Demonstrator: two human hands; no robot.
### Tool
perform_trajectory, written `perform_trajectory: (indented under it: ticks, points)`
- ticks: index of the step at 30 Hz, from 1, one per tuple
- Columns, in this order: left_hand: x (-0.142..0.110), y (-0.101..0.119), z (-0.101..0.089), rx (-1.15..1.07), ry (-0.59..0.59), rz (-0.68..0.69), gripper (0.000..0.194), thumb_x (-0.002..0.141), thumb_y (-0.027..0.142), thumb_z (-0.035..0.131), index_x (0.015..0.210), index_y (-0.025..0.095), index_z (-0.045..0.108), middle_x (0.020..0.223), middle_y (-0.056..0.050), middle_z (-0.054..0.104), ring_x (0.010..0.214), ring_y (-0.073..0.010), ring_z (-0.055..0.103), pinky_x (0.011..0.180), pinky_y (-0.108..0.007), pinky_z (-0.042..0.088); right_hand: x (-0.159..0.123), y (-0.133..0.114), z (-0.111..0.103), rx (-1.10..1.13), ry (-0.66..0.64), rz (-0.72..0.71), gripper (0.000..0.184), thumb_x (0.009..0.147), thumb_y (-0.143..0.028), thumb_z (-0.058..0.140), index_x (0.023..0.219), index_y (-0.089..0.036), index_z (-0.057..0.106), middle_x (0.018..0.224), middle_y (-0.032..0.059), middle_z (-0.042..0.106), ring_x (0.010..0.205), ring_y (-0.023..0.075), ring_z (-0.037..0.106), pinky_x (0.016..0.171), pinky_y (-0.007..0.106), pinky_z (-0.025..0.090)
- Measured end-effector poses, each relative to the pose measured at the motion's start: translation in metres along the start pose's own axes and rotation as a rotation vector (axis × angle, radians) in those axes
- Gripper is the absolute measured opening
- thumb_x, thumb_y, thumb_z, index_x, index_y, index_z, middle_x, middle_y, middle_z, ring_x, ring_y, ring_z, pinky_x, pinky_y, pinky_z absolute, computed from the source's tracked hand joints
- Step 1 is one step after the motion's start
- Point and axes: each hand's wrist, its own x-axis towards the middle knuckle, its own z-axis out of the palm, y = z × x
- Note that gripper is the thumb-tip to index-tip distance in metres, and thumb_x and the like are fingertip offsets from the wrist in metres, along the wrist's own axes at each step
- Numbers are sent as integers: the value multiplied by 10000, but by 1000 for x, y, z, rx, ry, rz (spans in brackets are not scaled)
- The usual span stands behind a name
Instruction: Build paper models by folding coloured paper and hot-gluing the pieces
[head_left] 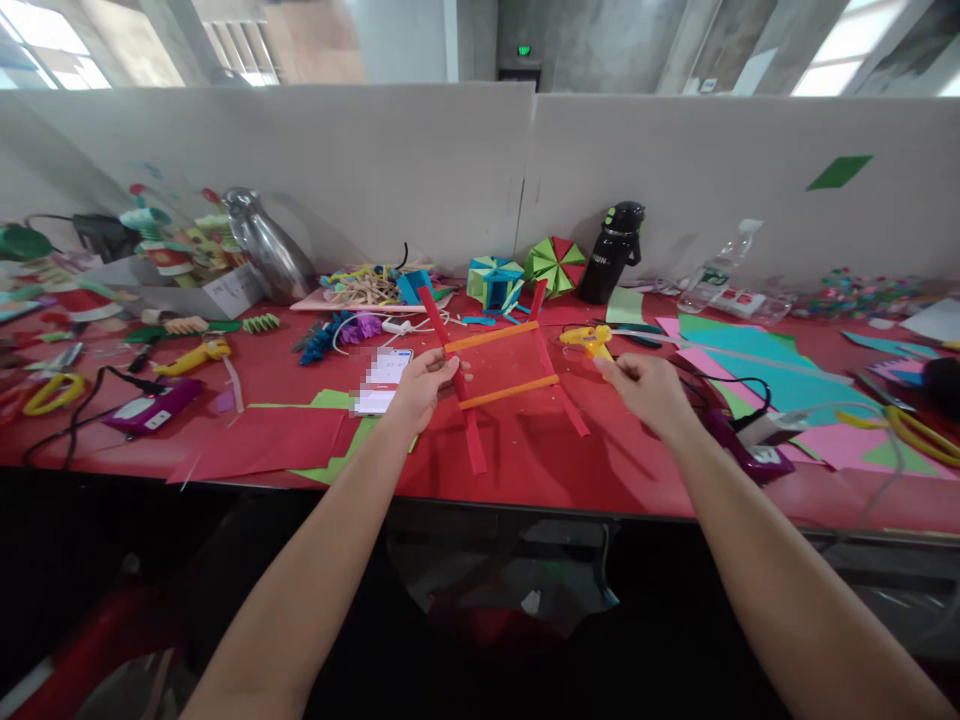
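My left hand (pixel 429 388) is closed on the left side of a frame made of paper strips, thumb toward me. The frame has two long red strips (pixel 471 440) standing roughly upright and two orange strips (pixel 495 393) crossing between them. To its right, my right hand (pixel 643 388) grips the handle end of a small yellow glue gun (pixel 589 340). The glue gun's nozzle points left toward the frame, apart from it. Part of the handle is hidden by my fingers. A smartphone (pixel 381 382) lies just left of my left hand.
Red paper sheets (pixel 277 440) and a purple power strip (pixel 154 408) lie left; another purple power strip (pixel 754 455) with cables is right. Behind stand a black bottle (pixel 611 255), paper models (pixel 556 266) and a metal jug (pixel 266 245). Another yellow glue gun (pixel 196 355) rests left.
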Motion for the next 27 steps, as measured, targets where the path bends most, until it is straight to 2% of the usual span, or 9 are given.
perform_trajectory:
  ticks: [3, 5, 7, 10, 12, 16, 21, 27]
  points:
    - [-1, 1, 2, 7, -28, 19, 297, 762, 285, 804, 972, 134, 656, 904, -72, 735, 744, -162, 704, 694, -282, 568, 0, -5, 8, 101, -130, -82, 395, 846, -581, 612, 741, -206, 674, 819, 54, 702, 719, 190, 616, 634, 304, 455]
    - [-1, 1, 3, 11, -47, 27, 312, 763, 294, 805, 991, 137, 662, 923, -74, 740, 759, -162, 709, 711, -283, 570, 0, -8, 11, 92, -196, -25, 457, 835, -619, 608, 671, -199, 682, 742, 59, 694, 712, 210, 629, 660, 328, 467]
    - [-2, 1, 4, 18, -70, 32, 316, 763, 297, 808, 998, 140, 668, 936, -75, 744, 771, -158, 711, 727, -279, 571, 0, -10, 14, 144, -205, 68, 535, 853, -660, 559, 620, -192, 676, 658, 59, 669, 681, 218, 630, 655, 340, 472]
    - [-4, 2, 5, 30, -100, 31, 317, 765, 308, 810, 1004, 151, 675, 932, -66, 748, 786, -154, 715, 733, -267, 572, 0, -16, 18, 430, -250, 137, 508, 850, -670, 565, 944, -202, 739, 906, 84, 731, 772, 220, 663, 659, 338, 505]
    - [-6, 2, 7, 42, -110, 22, 324, 755, 317, 819, 1000, 157, 679, 926, -63, 752, 793, -158, 718, 724, -263, 574, -2, -21, 19, 524, -337, 153, 511, 823, -662, 617, 1040, -211, 717, 928, 77, 722, 745, 195, 647, 640, 321, 501]
    - [-8, 1, 13, 97, -108, 12, 356, 730, 353, 839, 982, 143, 701, 936, -90, 766, 802, -175, 722, 718, -274, 584, -6, -27, 22, 484, -398, 129, 435, 810, -629, 663, 793, -194, 682, 692, 6, 623, 610, 136, 531, 607, 292, 431]
    - [-10, -2, 17, 136, -63, -10, 399, 760, 451, 806, 978, 128, 720, 977, -109, 770, 833, -190, 734, 789, -311, 598, -7, -28, 26, 587, -310, 218, 417, 758, -605, 725, 721, -195, 658, 665, -7, 603, 602, 125, 497, 600, 286, 402]
    - [-14, -2, 17, 172, -33, -73, 423, 655, 289, 892, 995, 131, 696, 894, -98, 779, 820, -216, 743, 739, -330, 614, -8, -27, 28, 678, -268, 293, 437, 678, -609, 786, 687, -192, 653, 668, 12, 632, 613, 137, 529, 610, 296, 433]
